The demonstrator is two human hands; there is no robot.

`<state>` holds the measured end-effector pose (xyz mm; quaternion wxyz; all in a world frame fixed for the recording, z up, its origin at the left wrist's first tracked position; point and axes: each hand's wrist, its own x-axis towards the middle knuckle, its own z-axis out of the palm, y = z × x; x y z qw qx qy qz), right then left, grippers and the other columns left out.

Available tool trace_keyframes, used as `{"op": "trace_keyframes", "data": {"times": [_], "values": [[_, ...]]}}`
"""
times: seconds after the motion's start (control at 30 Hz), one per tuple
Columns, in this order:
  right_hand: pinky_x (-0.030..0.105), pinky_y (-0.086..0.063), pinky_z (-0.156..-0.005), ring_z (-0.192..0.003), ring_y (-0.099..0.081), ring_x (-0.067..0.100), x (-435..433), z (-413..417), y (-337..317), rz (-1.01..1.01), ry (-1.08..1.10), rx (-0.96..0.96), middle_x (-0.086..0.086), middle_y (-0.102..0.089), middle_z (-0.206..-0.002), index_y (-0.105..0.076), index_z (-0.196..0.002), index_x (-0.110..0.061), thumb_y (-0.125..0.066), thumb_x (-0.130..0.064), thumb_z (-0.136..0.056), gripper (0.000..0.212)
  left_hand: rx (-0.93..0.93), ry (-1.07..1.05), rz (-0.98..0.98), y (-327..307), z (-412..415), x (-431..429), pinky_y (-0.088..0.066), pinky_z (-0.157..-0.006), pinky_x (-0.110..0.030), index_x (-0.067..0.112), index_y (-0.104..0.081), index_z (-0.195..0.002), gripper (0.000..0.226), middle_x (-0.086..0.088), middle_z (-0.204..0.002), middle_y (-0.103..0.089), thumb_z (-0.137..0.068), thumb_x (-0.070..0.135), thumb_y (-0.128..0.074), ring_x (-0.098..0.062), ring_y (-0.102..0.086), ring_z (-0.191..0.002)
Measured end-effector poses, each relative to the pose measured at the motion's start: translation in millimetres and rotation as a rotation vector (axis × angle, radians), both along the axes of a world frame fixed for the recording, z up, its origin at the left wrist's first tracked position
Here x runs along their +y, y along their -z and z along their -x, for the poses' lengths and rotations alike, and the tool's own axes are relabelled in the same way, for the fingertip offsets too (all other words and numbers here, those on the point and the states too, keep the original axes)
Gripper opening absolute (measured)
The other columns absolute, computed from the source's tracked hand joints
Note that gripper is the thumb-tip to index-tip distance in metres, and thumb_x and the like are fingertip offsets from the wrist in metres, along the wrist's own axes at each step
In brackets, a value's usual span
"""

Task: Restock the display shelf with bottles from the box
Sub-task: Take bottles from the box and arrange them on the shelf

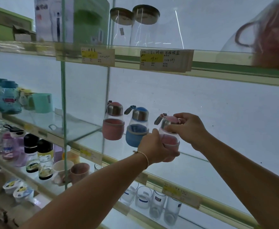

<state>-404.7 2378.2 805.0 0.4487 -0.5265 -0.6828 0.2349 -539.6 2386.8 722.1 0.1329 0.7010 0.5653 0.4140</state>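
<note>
bottle spot: the pink-sleeved bottle (168, 135) sits between both hands, just right of the blue bottle (137, 128) and nearly touching it, over the glass shelf (195, 164). Can't tell if its base is on the glass.
left hand: the left hand (153, 147) is wrapped round the lower sleeve, fingers curled under the base.
right hand: the right hand (189, 129) pinches the top, fingertips on the steel collar and pink cap.
bottle looks: clear glass body, soft pink sleeve on the bottom half, steel collar, pink cap, grey carry loop poking toward the blue bottle.
neighbour: a second pink bottle (113, 125) stands just left of the blue bottle.
</note>
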Motion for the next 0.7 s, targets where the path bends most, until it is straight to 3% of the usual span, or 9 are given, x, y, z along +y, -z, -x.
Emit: {"op": "trace_keyframes", "data": {"times": [0.1, 0.57, 0.63, 0.7], "values": [[0.034, -0.058, -0.083, -0.093, -0.067, 0.013, 7.4, -1.8, 0.0, -0.014, -0.009, -0.038, -0.011, -0.070, -0.095, -0.062, -0.082, -0.035, -0.090, -0.023, -0.069, 0.033, 0.009, 0.019, 0.042, -0.5, -1.7, 5.6, -0.060, -0.078, -0.033, 0.022, -0.048, -0.119, 0.082, 0.005, -0.104, -0.065, -0.058, 0.067, -0.080, -0.016, -0.064, -0.091], [0.032, -0.058, -0.079, -0.089, -0.068, 0.013, 21.0, -1.9, 0.4, -0.043, 0.021, -0.122, -0.012, -0.070, -0.090, -0.063, -0.080, -0.035, -0.088, -0.028, -0.071, 0.028, 0.008, -0.007, 0.076, -3.4, -6.2, 11.8, -0.058, -0.084, -0.035, 0.018, -0.043, -0.125, 0.084, 0.001, -0.115, -0.062, -0.064, 0.062, -0.080, -0.020, -0.061, -0.100], [0.027, -0.055, -0.073, -0.092, -0.067, 0.014, 19.1, -1.1, 0.9, -0.042, 0.029, -0.132, -0.016, -0.066, -0.090, -0.061, -0.085, -0.035, -0.086, -0.027, -0.074, 0.028, 0.001, -0.004, 0.077, -1.4, -5.2, 6.9, -0.059, -0.082, -0.034, 0.019, -0.042, -0.125, 0.083, 0.002, -0.114, -0.061, -0.065, 0.062, -0.080, -0.018, -0.061, -0.099], [0.022, -0.049, -0.070, -0.098, -0.064, 0.016, 15.9, 0.6, 2.0, -0.024, 0.046, -0.137, -0.016, -0.062, -0.094, -0.060, -0.104, -0.035, -0.084, -0.028, -0.077, 0.036, 0.014, -0.015, 0.051, 1.8, -3.7, 0.9, -0.059, -0.078, -0.035, 0.020, -0.043, -0.122, 0.084, 0.003, -0.111, -0.061, -0.061, 0.063, -0.081, -0.017, -0.062, -0.096]]}}
